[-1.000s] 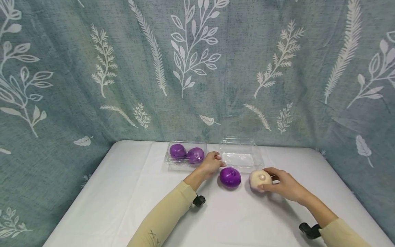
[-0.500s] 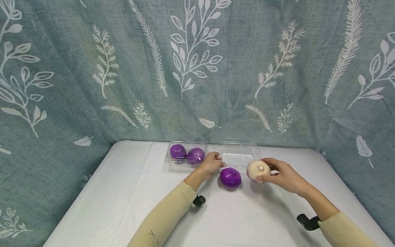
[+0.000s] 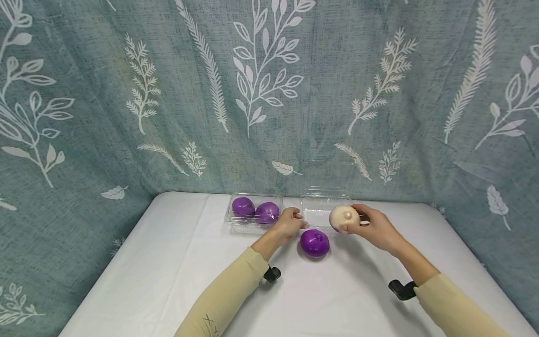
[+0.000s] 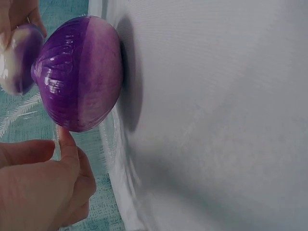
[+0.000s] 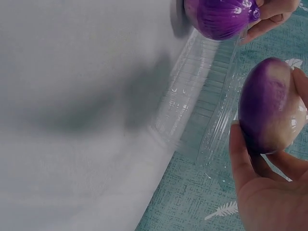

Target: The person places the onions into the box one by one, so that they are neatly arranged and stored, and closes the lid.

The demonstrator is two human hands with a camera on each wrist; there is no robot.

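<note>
My right hand (image 3: 376,227) grips a round cream-and-purple turnip (image 3: 345,219), its cream end with a nub facing up. It overlaps the near part of an open clear plastic container (image 3: 317,206) in the head view. My left hand (image 3: 289,222) pinches the left edge of that container between thumb and fingertips; the clear edge shows between them in the left wrist view. Just in front of the container a glossy purple onion (image 3: 315,243) sits on the white table, tip up. In the right wrist view, thumb and fingers curve around the turnip (image 5: 269,106), clear of the table.
Left of my left hand stands another clear plastic container (image 3: 236,224) with two purple onions (image 3: 243,206) in it. Both containers are near the far edge of the white-covered table (image 3: 177,262). A green leaf-patterned curtain (image 3: 269,93) hangs close behind.
My right hand has lifted the turnip off the table and carried it back and slightly left, over the open container's near side. My left hand and the onions have stayed put.
</note>
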